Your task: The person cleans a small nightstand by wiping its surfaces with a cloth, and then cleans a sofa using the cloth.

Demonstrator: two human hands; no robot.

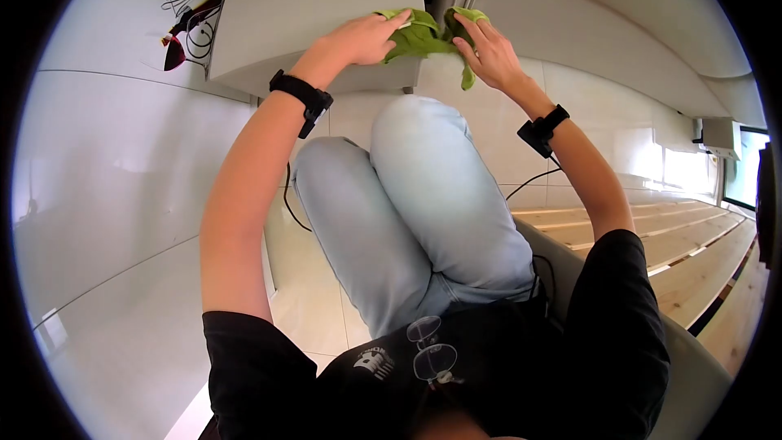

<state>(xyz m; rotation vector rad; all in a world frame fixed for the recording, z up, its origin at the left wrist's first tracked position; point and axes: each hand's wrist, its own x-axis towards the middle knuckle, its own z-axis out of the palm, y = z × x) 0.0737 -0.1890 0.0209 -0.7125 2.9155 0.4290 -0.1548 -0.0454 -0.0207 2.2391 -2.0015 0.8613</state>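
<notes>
Through the head camera I view the green cloth (415,38), gathered between the two hands beyond the knees, in front of the near corner of a pale block (326,8) and the edge of a sofa (586,20); the left hand (376,36) has its thumb and fingers closed about one end, pinching the folds; the right hand (489,53) grips the other end between thumb and lengthened fingers, though the bunching conceals its exact pinch; a loose tail hangs below the right fingers, and I cannot tell whether the middle rests on the block or sags free. I judge the cloth light, limp and not fragile, little prone to slip and apt to fold on itself; I would take it by opposite edges or corners, so that it spreads rather than bunches. Of the surroundings, I note the block's corner and the sofa edge, close to the cloth and likeliest to catch it; the denim-clad legs (432,187), which occupy the space nearer the body; a black strap (303,100) on the left wrist and its counterpart on the right; a thin dark cable (292,212) beside the left knee, a possible snag; and wooden slats (635,224) at the right, well apart.
</notes>
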